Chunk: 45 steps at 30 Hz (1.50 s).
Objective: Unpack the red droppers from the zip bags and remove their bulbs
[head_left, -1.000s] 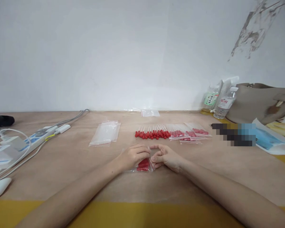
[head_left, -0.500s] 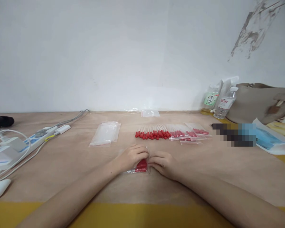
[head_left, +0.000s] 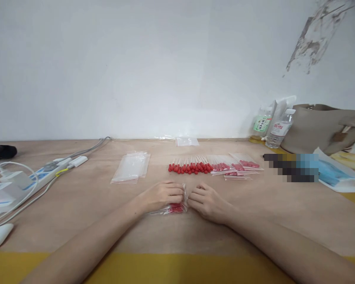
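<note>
Now the left fingers [head_left: 175,192] cover more bagged red tips [head_left: 176,209].

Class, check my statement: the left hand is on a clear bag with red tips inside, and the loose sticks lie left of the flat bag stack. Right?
Not quite: the loose sticks lie right of the bag stack, as the head view shows. The left hand is on a clear bag with red tips inside.
</note>
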Available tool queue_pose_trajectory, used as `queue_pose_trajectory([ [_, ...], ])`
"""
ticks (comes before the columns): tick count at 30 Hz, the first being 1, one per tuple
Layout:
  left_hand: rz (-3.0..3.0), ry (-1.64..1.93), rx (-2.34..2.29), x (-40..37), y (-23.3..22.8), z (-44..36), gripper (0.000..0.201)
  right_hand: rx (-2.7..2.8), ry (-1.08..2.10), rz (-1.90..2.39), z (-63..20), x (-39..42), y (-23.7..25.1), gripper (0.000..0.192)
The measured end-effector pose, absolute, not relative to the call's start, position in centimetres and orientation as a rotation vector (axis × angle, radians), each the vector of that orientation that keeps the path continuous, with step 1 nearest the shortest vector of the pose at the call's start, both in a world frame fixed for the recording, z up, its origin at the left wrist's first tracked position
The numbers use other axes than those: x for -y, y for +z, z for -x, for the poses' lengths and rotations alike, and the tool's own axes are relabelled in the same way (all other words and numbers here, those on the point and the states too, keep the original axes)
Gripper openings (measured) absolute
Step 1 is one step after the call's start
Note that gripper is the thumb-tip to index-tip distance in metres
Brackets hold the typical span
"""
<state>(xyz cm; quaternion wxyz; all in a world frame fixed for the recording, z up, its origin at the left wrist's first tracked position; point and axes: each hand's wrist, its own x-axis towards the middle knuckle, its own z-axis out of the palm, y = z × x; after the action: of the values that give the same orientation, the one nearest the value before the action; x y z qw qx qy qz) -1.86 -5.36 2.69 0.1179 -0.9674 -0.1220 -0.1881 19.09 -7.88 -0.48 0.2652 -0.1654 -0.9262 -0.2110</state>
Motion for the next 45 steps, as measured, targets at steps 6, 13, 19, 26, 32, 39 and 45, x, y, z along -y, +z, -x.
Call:
queue_pose_trajectory([
  [6, 2.722, -0.58, 0.238, 4.9, 3.5, 3.6, 0.021, 2.583, -0.082, 0.594, -19.7, 8.4, 0.5, 0.013],
  [13, 2.992, -0.622, 0.735, 6.5, 2.8, 3.5, 0.029, 2.285, 0.293, 0.908, -18.8, 8.2, -0.5, 0.018],
  [19, 3.197, -0.521, 1.114, 7.6, 1.8, 4.2, 0.069, 2.208, 0.392, 0.997, -18.5, 7.4, -1.2, 0.017],
  [26, 3.155, -0.758, 1.152, 7.3, 0.6, 3.4, 0.053, 2.137, 0.714, 1.02, -18.7, 6.9, -1.2, 0.021],
  [32, 3.163, -0.807, 1.133, 7.2, 0.7, 3.1, 0.051, 1.971, 1.198, 0.828, -19.0, 6.8, -0.7, 0.035],
  [39, 3.174, -0.841, 1.125, 6.9, 0.5, 3.0, 0.05, 2.053, 1.043, 0.771, -18.6, 6.9, -0.4, 0.019],
  [45, 3.179, -0.87, 1.206, 6.6, 0.3, 3.2, 0.047, 2.01, 0.962, 0.809, -19.0, 6.7, -0.1, 0.014],
])
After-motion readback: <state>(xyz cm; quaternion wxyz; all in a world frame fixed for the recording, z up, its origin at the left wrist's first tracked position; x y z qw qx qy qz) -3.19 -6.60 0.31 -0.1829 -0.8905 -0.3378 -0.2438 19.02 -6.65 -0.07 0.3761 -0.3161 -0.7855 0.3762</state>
